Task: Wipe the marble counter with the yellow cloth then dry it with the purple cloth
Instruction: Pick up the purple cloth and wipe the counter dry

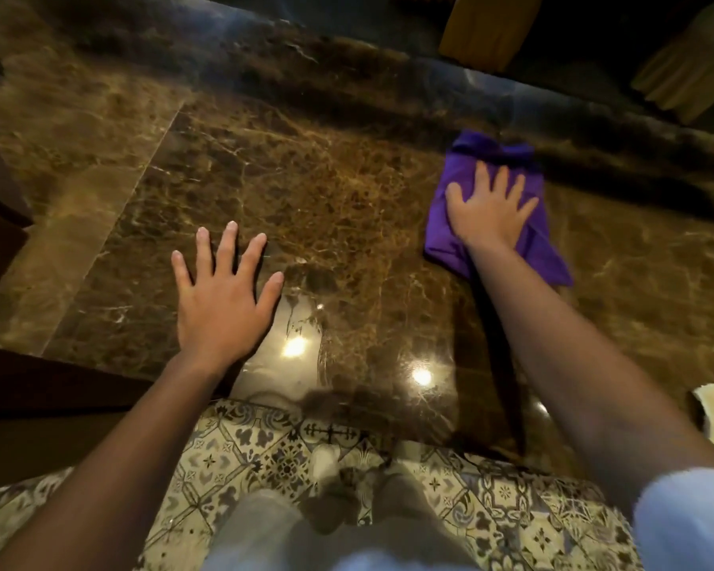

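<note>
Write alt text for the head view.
The right hand presses a purple cloth flat on the brown marble counter. The left hand is spread flat on the marble; patterned floor tiles show below.

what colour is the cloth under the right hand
Purple cloth, seen in the head view.

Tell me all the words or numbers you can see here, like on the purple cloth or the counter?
None: there is no writing to read in this picture.
The purple cloth under the right hand is plain.
The marble counter shows only pale veins and lamp glints.
The floor tiles have patterns, not letters.
</note>
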A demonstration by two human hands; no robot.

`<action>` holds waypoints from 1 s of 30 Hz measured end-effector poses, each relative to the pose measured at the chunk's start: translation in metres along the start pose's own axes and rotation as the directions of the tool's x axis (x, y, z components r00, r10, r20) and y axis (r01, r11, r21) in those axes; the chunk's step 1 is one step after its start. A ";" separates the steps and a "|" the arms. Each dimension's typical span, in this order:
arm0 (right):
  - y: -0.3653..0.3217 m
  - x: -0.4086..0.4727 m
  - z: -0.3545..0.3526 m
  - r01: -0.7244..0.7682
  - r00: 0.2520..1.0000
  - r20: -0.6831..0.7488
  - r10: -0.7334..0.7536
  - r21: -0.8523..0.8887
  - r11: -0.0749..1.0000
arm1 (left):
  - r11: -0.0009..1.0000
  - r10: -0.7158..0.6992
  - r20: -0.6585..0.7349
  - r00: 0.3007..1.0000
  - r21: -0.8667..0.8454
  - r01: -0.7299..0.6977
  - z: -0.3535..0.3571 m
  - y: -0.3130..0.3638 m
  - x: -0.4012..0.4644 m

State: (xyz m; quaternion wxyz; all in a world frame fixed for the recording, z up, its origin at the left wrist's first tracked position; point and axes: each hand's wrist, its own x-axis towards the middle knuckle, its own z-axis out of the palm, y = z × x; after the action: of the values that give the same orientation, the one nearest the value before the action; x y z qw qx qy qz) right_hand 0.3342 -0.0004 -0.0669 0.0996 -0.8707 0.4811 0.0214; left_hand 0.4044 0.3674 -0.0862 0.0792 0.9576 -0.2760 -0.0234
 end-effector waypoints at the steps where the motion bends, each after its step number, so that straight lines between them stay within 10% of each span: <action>1: -0.025 0.001 0.002 0.046 0.999 0.014 -0.046 -0.001 0.999 | 1.000 -0.002 0.008 1.000 -0.007 0.002 -0.001 0.000 0.000; 7: -0.084 -0.098 0.024 0.386 0.922 0.068 -0.382 -0.070 0.920 | 0.979 0.080 0.073 0.994 -0.195 -0.064 -0.018 -0.029 -0.006; 11: -0.015 -0.197 0.034 0.531 0.847 0.002 -0.532 -0.058 0.845 | 0.996 -0.089 0.069 0.994 -0.003 0.089 -0.022 -0.097 -0.036; 23: -0.053 -0.059 0.019 0.160 0.987 0.028 -0.158 -0.052 0.986 | 0.993 -0.114 0.051 0.992 0.013 0.114 -0.016 -0.104 -0.044; 30: -0.131 -0.131 0.031 0.496 0.868 0.020 -0.495 -0.026 0.868 | 0.995 -0.099 0.039 0.994 -0.015 0.100 -0.020 -0.100 -0.046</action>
State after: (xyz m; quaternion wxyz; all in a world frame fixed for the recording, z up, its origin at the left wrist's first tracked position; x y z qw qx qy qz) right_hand 0.3767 0.1825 -0.0601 0.0917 -0.9662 0.2407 0.0080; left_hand 0.4197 0.4782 -0.0834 0.0807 0.9689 -0.2291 -0.0480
